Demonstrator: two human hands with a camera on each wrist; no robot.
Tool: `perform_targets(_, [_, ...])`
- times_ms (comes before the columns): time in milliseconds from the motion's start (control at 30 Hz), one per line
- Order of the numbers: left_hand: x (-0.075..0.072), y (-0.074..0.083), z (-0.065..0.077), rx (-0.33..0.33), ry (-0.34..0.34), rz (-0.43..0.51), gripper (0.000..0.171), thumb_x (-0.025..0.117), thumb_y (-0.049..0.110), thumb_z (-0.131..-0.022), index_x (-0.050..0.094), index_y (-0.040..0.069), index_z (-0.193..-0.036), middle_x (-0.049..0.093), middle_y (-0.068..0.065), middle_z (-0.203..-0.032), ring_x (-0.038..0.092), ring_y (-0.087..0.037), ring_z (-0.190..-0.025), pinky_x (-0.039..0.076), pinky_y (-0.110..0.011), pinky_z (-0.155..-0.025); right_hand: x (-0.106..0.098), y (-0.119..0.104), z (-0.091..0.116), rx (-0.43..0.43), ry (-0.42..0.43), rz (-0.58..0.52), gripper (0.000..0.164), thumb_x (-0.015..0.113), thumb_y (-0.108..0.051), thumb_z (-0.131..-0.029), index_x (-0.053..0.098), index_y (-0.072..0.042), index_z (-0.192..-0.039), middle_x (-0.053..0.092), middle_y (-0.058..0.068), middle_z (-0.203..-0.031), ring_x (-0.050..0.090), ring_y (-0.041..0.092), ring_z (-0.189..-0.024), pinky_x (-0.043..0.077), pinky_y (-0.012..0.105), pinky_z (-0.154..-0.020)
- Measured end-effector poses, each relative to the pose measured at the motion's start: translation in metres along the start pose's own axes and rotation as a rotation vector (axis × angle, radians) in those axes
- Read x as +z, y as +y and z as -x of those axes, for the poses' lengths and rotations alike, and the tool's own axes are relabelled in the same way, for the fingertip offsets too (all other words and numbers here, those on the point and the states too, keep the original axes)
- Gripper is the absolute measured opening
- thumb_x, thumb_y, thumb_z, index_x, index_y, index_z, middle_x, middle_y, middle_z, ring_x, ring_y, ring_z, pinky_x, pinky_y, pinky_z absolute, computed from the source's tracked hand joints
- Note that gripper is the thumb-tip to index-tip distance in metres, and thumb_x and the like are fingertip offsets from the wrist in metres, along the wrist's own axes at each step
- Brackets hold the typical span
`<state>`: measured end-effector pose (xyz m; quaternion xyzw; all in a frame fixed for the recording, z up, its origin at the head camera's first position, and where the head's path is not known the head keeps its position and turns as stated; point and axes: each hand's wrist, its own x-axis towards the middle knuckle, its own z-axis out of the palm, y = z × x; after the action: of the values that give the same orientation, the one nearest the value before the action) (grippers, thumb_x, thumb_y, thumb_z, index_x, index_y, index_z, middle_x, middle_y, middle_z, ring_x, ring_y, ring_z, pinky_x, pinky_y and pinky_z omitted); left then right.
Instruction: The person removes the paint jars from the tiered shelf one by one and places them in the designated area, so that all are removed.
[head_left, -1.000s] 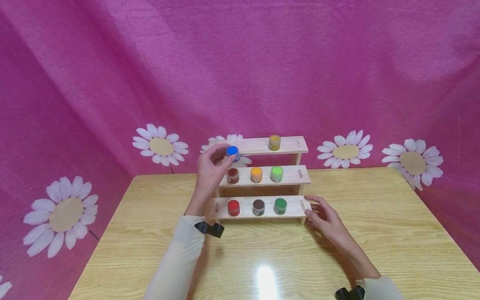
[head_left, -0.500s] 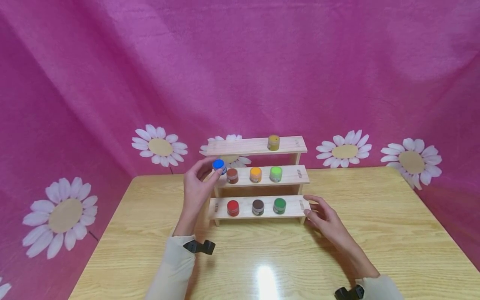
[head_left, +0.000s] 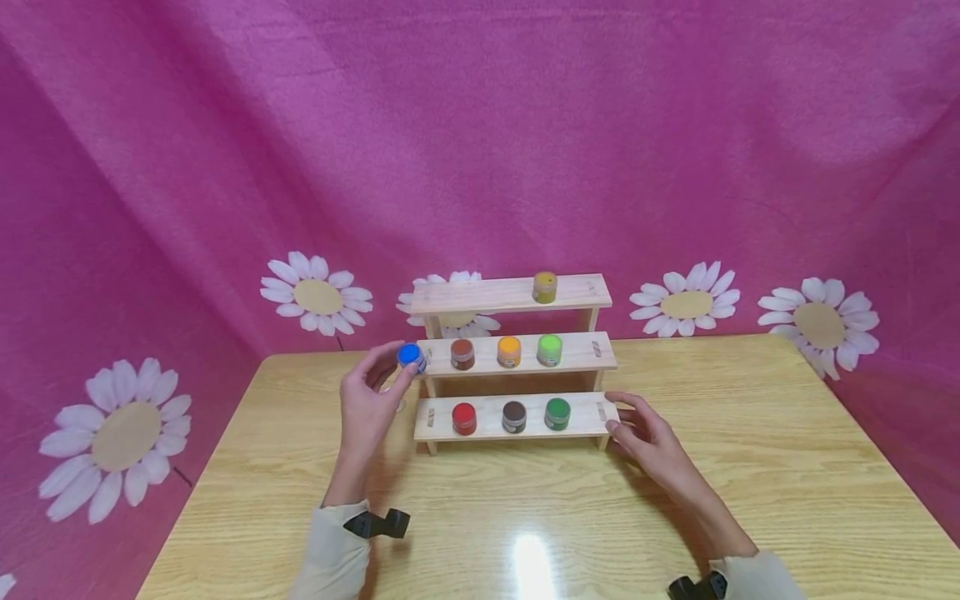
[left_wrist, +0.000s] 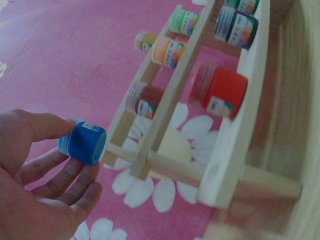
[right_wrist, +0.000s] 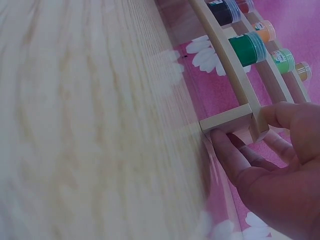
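Between thumb and fingers, my left hand (head_left: 369,407) pinches a small blue paint jar (left_wrist: 86,142) off the left end of the middle step. My right hand (head_left: 651,435) grips the right end of the bottom step of a three-tier wooden rack (head_left: 480,293), thumb on top and fingers at the end leg. On the bottom step stand red (head_left: 464,419), dark brown (head_left: 513,417) and green (head_left: 557,414) paint jars. The middle step bears reddish-brown (head_left: 462,355), orange (head_left: 508,352) and light green (head_left: 550,351) jars. One mustard-yellow jar (head_left: 545,287) is on the top step.
The rack stands on a light wood-grain table (head_left: 480,517) near its back edge. Behind and to the sides hangs a pink cloth (head_left: 480,133) printed with large white daisies. Black camera straps (head_left: 377,524) sit on both wrists.
My left hand has carried the blue jar leftward and down, from in front of the top step to beside the middle step's left end. The right hand has stayed on the rack.
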<state>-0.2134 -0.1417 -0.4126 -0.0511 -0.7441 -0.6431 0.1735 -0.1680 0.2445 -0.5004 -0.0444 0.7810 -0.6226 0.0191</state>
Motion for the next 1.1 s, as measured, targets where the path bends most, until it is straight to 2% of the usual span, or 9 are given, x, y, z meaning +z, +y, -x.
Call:
perform_targets(200, [-0.014, -0.008, -0.003, -0.017, 0.041, 0.023, 0.036, 0.077, 0.003, -0.092, 0.068, -0.003, -0.126, 0.068, -0.022, -0.123, 0.066, -0.029, -0.115, 0.050, -0.034, -0.105, 0.000, -0.001, 0.000, 0.011, -0.004, 0.010, 0.051, 0.060, -0.021, -0.106, 0.042, -0.009, -0.152, 0.051, 0.027, -0.143, 0.054, 0.039, -0.126, 0.058, 0.033, -0.095])
perform_targets(333, [-0.023, -0.015, -0.004, -0.036, 0.077, 0.020, 0.036, 0.077, 0.000, -0.090, 0.069, -0.004, -0.125, 0.068, -0.022, -0.121, 0.066, -0.023, -0.110, 0.051, -0.036, -0.105, 0.000, -0.002, 0.001, 0.018, -0.008, 0.007, 0.052, 0.060, -0.022, -0.106, 0.042, -0.010, -0.153, 0.051, 0.026, -0.144, 0.054, 0.038, -0.126, 0.057, 0.034, -0.096])
perform_targets(533, [-0.034, -0.028, -0.005, -0.072, 0.109, 0.008, 0.036, 0.076, -0.003, -0.090, 0.067, -0.006, -0.125, 0.067, -0.024, -0.121, 0.065, -0.023, -0.108, 0.053, -0.027, -0.101, 0.000, -0.001, 0.001, 0.004, -0.012, -0.002, 0.053, 0.060, -0.021, -0.106, 0.041, -0.008, -0.153, 0.050, 0.028, -0.144, 0.054, 0.039, -0.127, 0.058, 0.034, -0.095])
perform_targets(733, [-0.044, -0.041, -0.006, -0.124, 0.116, -0.018, 0.037, 0.074, 0.004, -0.094, 0.066, -0.004, -0.129, 0.066, -0.023, -0.125, 0.064, -0.025, -0.112, 0.053, -0.015, -0.094, -0.002, 0.000, 0.002, 0.014, -0.018, -0.019, 0.053, 0.060, -0.021, -0.105, 0.041, -0.008, -0.153, 0.050, 0.028, -0.143, 0.056, 0.035, -0.124, 0.058, 0.035, -0.095])
perform_targets(867, [-0.052, -0.052, -0.008, -0.153, 0.131, -0.032, 0.037, 0.073, 0.007, -0.095, 0.065, -0.002, -0.130, 0.066, -0.023, -0.126, 0.063, -0.027, -0.113, 0.052, -0.012, -0.091, -0.002, 0.000, 0.001, 0.009, -0.012, -0.020, 0.053, 0.060, -0.021, -0.106, 0.041, -0.008, -0.153, 0.051, 0.029, -0.142, 0.057, 0.029, -0.121, 0.058, 0.034, -0.095])
perform_targets(1100, [-0.060, -0.070, -0.010, -0.228, 0.160, -0.024, 0.035, 0.070, 0.002, -0.096, 0.064, -0.005, -0.129, 0.064, -0.026, -0.128, 0.062, -0.028, -0.116, 0.052, -0.011, -0.090, -0.001, 0.002, 0.000, -0.005, -0.012, -0.024, 0.052, 0.060, -0.019, -0.106, 0.042, -0.007, -0.153, 0.052, 0.029, -0.141, 0.060, 0.017, -0.117, 0.058, 0.033, -0.093])
